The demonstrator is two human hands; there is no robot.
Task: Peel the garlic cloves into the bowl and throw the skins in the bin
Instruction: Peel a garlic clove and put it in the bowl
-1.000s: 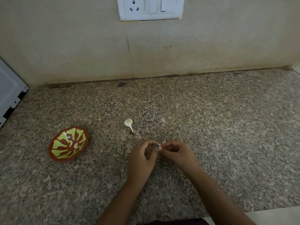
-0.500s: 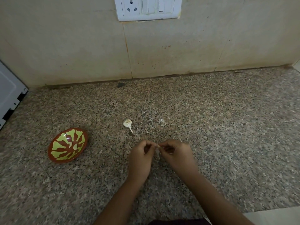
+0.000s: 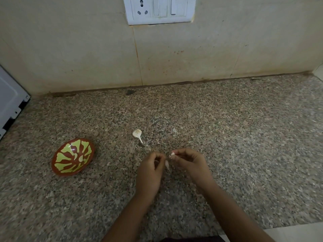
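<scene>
On the granite counter, my right hand [image 3: 189, 163] pinches a small pale garlic clove [image 3: 173, 154] at its fingertips. My left hand [image 3: 150, 172] is a little to the left of it with fingers curled, and a thin strip of garlic skin [image 3: 167, 164] hangs at its fingertips. The two hands are slightly apart. A red-brown bowl [image 3: 70, 174] with a yellow-green pattern sits to the left and holds two peeled cloves [image 3: 81, 158]. No bin is in view.
A garlic stem remnant [image 3: 137, 133] lies on the counter beyond my hands, with a small skin scrap [image 3: 174, 130] to its right. A white appliance [image 3: 8, 102] stands at the left edge. The tiled wall with a switch plate [image 3: 160, 10] closes the back.
My hands were together on the clove; now they have pulled apart, the right keeping the clove and a strip of skin coming away at the left.
</scene>
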